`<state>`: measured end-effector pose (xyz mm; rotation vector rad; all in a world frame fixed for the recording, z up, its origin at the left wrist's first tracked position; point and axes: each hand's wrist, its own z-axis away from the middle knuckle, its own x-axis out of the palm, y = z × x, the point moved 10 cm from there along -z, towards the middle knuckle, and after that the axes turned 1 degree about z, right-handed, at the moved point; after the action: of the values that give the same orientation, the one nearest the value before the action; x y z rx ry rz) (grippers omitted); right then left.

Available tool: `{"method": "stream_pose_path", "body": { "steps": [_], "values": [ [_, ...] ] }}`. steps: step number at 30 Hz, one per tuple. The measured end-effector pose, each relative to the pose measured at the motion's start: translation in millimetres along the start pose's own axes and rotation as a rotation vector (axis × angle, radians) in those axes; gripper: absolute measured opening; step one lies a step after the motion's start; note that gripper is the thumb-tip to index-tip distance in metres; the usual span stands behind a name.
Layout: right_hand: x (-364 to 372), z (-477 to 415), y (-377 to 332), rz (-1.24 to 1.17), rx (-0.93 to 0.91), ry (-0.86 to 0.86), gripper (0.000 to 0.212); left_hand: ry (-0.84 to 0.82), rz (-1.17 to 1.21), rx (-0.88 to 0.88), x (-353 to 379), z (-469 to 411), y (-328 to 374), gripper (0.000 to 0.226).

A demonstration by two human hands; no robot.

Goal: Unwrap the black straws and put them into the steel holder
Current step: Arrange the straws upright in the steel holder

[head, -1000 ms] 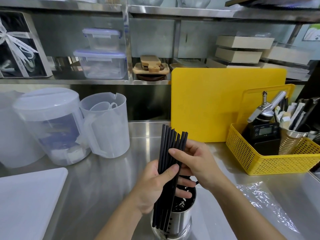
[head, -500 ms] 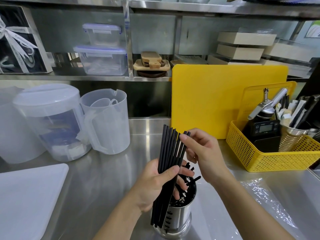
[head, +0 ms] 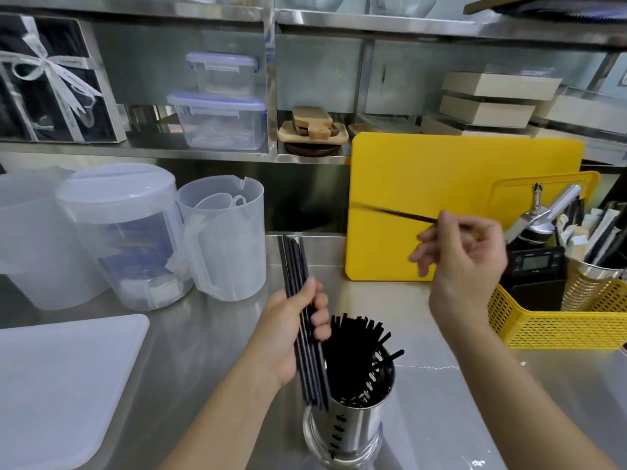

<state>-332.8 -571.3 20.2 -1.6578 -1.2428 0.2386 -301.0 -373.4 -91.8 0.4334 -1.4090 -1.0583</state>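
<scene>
My left hand (head: 288,329) grips a bundle of black straws (head: 297,266) upright, just left of the steel holder (head: 353,432). The perforated holder stands at the counter's front edge with several black straws (head: 356,347) fanned out inside it. My right hand (head: 464,252) is raised in front of the yellow cutting board, pinching a single black straw (head: 393,212) that points left, blurred by motion. The bundle's lower ends overlap the holder's left rim.
A yellow cutting board (head: 424,171) leans at the back. A yellow basket (head: 556,327) with a scale and utensils sits right. Clear plastic pitchers (head: 220,239) stand left, a white board (head: 61,385) lies front left, and clear wrapping (head: 481,463) lies right of the holder.
My right hand pulled one straw out of the bundle and swung it up and right. My left hand's bundle tilted slightly left, uncovering the straws in the holder.
</scene>
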Motion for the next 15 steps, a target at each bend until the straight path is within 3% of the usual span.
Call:
{"method": "stream_pose_path", "body": {
  "steps": [7,12,13,15],
  "values": [
    [44.1,70.5,43.3,0.289,-0.011,-0.467,0.023,0.068,0.206,0.117,4.0,-23.1,32.2,0.019],
    [70.4,99.4,65.0,0.410,0.100,-0.891,0.021,0.058,0.147,0.133,2.4,-26.0,40.2,0.013],
    [71.8,98.0,63.6,0.395,0.121,-0.897,0.017,0.031,0.136,0.119,4.8,-25.0,39.8,0.013],
    [64.7,79.0,57.9,0.324,0.143,-0.730,0.013,-0.073,0.128,0.078,13.6,-21.5,36.0,0.012]
  ]
}}
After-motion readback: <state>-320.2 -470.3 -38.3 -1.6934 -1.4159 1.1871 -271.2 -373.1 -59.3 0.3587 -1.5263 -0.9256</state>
